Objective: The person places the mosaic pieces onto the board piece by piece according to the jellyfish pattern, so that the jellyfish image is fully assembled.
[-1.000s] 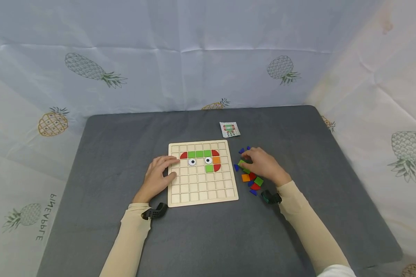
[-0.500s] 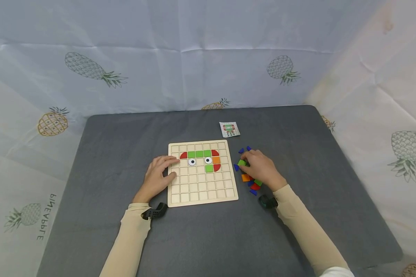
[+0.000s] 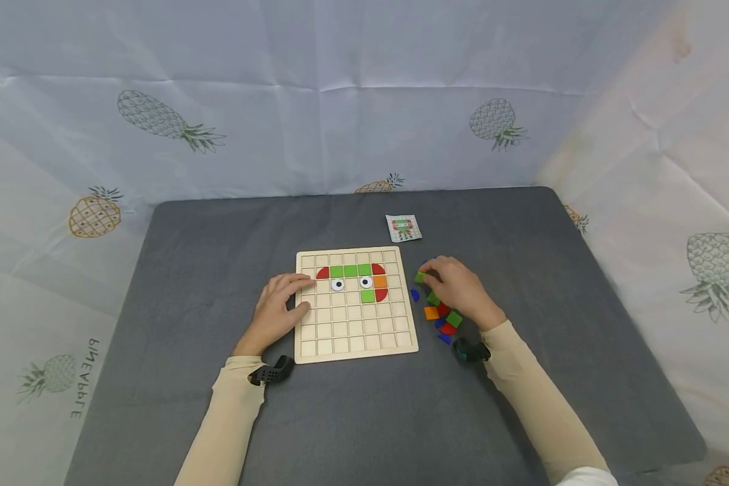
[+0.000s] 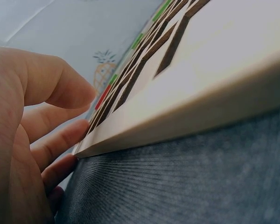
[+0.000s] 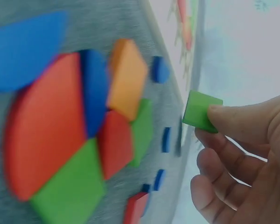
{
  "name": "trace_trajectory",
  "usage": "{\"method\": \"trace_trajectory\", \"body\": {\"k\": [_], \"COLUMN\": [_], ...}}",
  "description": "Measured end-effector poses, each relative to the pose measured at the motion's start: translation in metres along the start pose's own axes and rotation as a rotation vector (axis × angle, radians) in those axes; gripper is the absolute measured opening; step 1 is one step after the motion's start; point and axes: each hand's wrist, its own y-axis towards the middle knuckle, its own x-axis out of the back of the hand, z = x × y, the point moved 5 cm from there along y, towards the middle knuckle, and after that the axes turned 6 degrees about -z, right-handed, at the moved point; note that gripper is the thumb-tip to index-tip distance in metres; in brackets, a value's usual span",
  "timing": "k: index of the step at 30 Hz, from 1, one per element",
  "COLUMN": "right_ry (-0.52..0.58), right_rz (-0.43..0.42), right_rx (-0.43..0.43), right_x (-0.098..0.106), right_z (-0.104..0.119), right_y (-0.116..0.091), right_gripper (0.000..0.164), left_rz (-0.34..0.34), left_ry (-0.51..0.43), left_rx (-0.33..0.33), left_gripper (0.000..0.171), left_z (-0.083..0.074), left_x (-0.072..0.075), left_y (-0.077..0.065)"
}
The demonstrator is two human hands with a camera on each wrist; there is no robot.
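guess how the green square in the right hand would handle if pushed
Probably stiff: the green square shows straight edges while pinched by the right hand. It looks small and thin, so likely light. Its flat faces and square corners suggest sliding rather than rolling.

The left hand [image 4: 18,149] has its fingertips at the edge of a pale wooden grid board [image 4: 210,74], which lies on dark grey fabric [image 4: 191,177]. A red piece [image 4: 102,96] and green pieces [image 4: 137,40] sit farther along, before a pineapple-print curtain [image 4: 46,28].
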Motion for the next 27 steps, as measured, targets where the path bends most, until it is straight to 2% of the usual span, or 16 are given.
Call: {"method": "trace_trajectory", "body": {"k": [8,14,27], "right_ry": [0.107,0.187,0.207], "right_rz": [-0.032,-0.012,0.022], "right_rx": [0.019,0.057,0.167], "right_x": [0.012,0.012,0.001], "right_z": [0.019,0.037,0.078], "right_y": [0.01,0.016,0.031], "right_gripper": [0.017,0.015,0.017], "left_rz": [0.001,0.005,0.008], "left_ry": [-0.001,-0.002,-0.004], "left_rx": [-0.001,0.005,-0.001], "left_gripper": [0.043,0.043,0.043], "left_z": [0.001,-0.001,0.0], "left_x": [0.001,0.002,0.003], "left_y": [0.0,0.001,0.002]}}
